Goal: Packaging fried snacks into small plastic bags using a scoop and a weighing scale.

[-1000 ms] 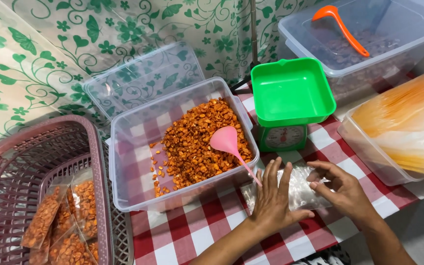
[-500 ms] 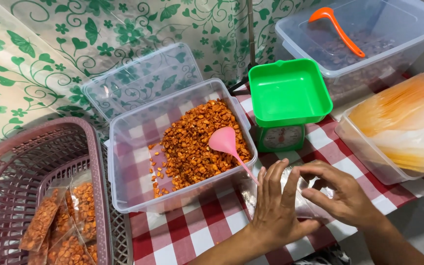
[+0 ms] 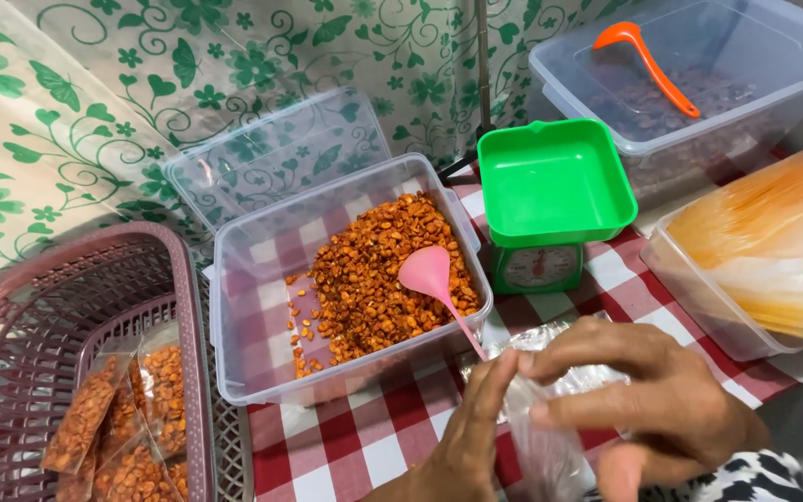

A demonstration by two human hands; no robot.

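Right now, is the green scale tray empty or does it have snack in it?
Empty. The green tray on the scale shows only bare plastic; the orange snack sits in the clear tub beside it.

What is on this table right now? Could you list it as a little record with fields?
Left hand: left hand pinching a clear plastic bag
Right hand: right hand gripping the same bag from above
Open tub: clear container of orange-brown fried kernels, pink scoop resting in it
Scale: green kitchen scale with empty pan
Basket: purple basket holding filled snack packets
Right edge: tub of stacked empty bags
Back: lidded tub with orange ladle
Surface: red checked tablecloth
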